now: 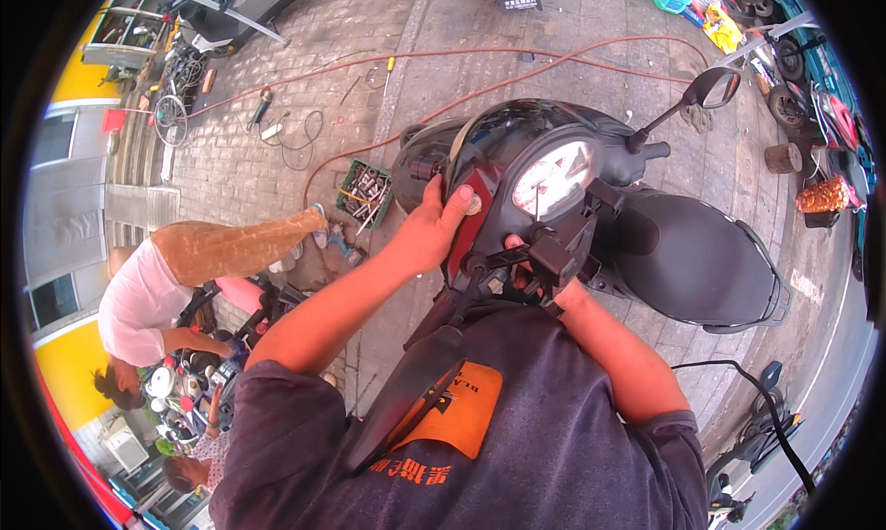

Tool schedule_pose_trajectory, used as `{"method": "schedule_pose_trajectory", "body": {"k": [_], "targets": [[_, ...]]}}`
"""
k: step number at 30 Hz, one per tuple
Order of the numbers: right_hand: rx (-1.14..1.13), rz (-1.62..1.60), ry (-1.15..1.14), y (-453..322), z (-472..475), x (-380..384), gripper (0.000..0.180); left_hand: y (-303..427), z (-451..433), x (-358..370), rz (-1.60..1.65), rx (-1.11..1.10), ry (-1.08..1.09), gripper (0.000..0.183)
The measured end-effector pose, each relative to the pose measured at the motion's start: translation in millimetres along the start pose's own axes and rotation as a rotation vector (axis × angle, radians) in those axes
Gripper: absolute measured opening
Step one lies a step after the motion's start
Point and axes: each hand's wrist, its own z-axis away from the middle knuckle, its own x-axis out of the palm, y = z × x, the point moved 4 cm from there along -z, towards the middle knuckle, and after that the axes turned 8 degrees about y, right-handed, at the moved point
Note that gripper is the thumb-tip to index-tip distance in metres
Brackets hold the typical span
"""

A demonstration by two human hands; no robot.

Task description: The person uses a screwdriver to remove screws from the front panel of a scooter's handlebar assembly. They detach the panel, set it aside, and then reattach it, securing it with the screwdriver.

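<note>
A black scooter with a dark red front panel (477, 218) stands before me. My left hand (443, 218) grips the panel's edge, its thumb on the face beside a round badge and its fingers towards the front. My right hand (536, 270) reaches below the handlebar, behind a black bracket (561, 253); what its fingers touch is hidden. Glare covers much of the instrument cluster (554, 180). One mirror (716, 88) rises on the far side, and the other mirror (408, 391) hangs close before my shirt. The black seat (692, 253) lies to the right.
A green crate (341, 199) of metal parts and tools stands left of the scooter, near a cordless power tool (344, 246). A red hose (484, 81) and a yellow-handled screwdriver (390, 72) lie on the paving. Two people are at the left, one bending over. A log (782, 158) stands right.
</note>
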Motion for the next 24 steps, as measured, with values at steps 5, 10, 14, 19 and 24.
{"method": "schedule_pose_trajectory", "body": {"k": [5, 10, 14, 19, 24], "targets": [[-0.181, 0.280, 0.021, 79.5, -16.3, -18.0, 0.028, 12.0, 9.9, 6.8, -0.043, 0.126, 0.097, 0.098], [-0.003, 0.065, -0.063, 15.8, -7.8, -0.8, 0.041, 31.8, 30.8, 6.3, -0.188, 0.278, 0.127, 0.086], [0.158, 0.114, -0.073, -15.3, 3.1, 5.2, 0.052, 33.8, 51.9, 10.2, -0.230, 0.391, 0.095, 0.085], [-0.258, 0.250, -0.123, -38.1, 3.5, 5.1, 0.042, 31.9, 68.9, 2.6, -0.307, 0.433, -0.001, 0.110], [-0.722, 0.610, -0.056, -22.6, -1.4, -9.0, 0.029, 50.5, 81.3, 13.4, -0.394, 0.378, 0.076, 0.140]]}}
